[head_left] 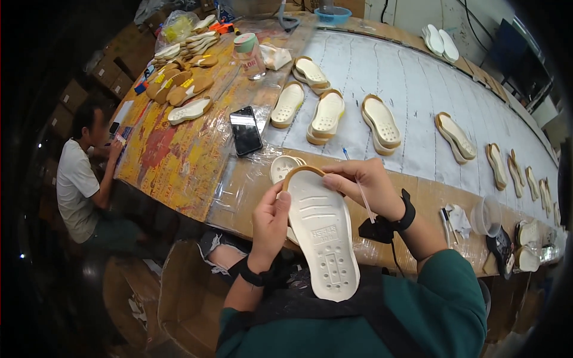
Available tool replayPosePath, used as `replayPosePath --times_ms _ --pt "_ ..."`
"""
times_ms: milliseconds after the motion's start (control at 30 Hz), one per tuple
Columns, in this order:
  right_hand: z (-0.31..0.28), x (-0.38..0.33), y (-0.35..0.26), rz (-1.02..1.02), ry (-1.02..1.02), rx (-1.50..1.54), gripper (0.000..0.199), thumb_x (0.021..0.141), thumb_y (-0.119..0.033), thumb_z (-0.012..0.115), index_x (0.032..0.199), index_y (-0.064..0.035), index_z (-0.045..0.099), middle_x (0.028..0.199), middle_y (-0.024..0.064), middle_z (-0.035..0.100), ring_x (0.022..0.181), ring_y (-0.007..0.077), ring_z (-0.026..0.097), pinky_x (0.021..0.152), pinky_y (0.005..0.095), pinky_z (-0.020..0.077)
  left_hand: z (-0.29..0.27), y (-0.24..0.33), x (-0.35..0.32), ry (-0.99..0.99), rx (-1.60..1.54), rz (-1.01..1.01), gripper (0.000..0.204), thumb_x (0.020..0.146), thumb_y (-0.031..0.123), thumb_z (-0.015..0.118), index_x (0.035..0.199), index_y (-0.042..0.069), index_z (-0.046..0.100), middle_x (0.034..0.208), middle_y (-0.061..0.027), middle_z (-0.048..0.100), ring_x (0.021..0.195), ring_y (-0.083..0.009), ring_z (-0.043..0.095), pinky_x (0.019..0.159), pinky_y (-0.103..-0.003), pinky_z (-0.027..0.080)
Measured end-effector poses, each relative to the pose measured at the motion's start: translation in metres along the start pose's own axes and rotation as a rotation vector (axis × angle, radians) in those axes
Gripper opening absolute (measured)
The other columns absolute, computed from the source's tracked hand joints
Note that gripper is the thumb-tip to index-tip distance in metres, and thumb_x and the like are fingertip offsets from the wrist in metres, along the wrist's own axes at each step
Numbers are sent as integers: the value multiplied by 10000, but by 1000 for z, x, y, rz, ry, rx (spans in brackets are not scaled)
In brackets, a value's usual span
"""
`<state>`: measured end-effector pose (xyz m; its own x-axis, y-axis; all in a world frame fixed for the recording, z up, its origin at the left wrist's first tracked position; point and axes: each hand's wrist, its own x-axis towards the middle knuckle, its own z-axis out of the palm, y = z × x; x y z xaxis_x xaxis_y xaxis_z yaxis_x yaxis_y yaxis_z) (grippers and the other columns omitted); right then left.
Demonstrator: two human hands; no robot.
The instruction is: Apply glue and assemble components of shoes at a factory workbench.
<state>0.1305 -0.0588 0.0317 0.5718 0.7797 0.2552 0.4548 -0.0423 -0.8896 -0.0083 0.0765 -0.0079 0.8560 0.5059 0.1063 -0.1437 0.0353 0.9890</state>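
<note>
white shoe sole (325,230) held toe-up before the bench's (170,179) near edge, fingers of left hand (271,222) and right hand (371,186) pinching its tan rim (292,175); seemingly a rim-fitting or checking step, next calling for steady thumb pressure.

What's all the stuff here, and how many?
Held sole: one, white with tan rim, centre
Other soles: many, white and tan, on table
Phone: one, black, on table
Can: one, pink and green, beyond phone
Basin: one, blue, far end
Tub: one, clear, right
Thin stick: one, white, blue-tipped, beside held sole
Boxes: several, brown, left
Co-worker: one, white shirt, left
Left hand: one, bare, on sole's left
Right hand: one, bare, gripping sole and stick
</note>
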Motion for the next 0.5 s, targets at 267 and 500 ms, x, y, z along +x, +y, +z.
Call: replayPosePath --times_ms 267,500 --pt "-3 -8 -1 248 -140 453 289 833 -203 546 1014 21 568 775 28 598 668 60 554 587 190 462 -7 14 -8 11 -170 -42 324 887 221 437 1076 -33 505 761 -2 564 614 -21 508 515 -156 423" --pt "33 -76 19 566 -412 1008 442 891 -226 427 1259 -14 309 979 62 541 764 77 547 623 209 463 -19 38 18 119 46 296 322 875 224 467 1072 -28 502 1069 -122 538 878 -126 544 738 -226 443"
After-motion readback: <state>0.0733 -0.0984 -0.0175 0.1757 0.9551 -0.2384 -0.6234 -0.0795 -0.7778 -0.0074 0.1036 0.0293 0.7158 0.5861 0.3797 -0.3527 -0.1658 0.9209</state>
